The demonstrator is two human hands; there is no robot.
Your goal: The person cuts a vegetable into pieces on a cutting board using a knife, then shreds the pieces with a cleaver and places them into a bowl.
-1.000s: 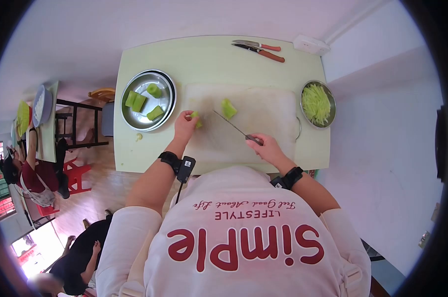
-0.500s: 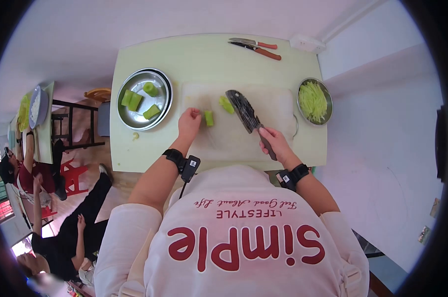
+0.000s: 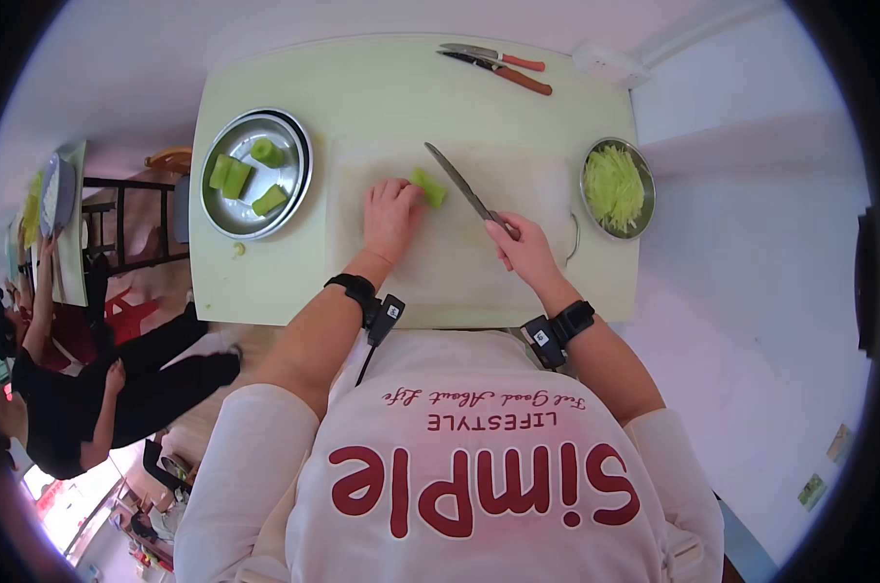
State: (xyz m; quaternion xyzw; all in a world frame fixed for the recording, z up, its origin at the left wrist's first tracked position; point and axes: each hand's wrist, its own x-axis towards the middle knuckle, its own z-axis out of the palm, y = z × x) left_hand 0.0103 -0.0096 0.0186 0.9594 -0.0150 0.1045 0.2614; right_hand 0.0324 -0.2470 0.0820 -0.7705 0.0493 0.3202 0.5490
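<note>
The left hand (image 3: 389,216) presses its fingers (image 3: 407,191) on a green vegetable chunk (image 3: 428,187) on the cutting board (image 3: 518,282). The right hand (image 3: 524,248) grips a knife (image 3: 461,187), blade just beside the chunk.

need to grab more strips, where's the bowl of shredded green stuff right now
The bowl of shredded green strips sits at the table's right edge in the head view, just right of the cutting board, beyond the right hand.

— What lies on the table (image 3: 265,282)?
— Cutting board (image 3: 518,282) at centre. On it: vegetable piece (image 3: 428,188), left hand (image 3: 389,216) touching it from the near side; knife (image 3: 462,187) just right of the piece, held by the right hand (image 3: 524,250).
— To the sides?
— Left of the board: plate (image 3: 287,185) with cut chunks (image 3: 236,179) in it. Right: bowl (image 3: 590,199) holding shreds (image 3: 617,187).
— Behind?
— Two spare knives (image 3: 493,64) at the far edge; a socket strip (image 3: 611,66) to their right.
</note>
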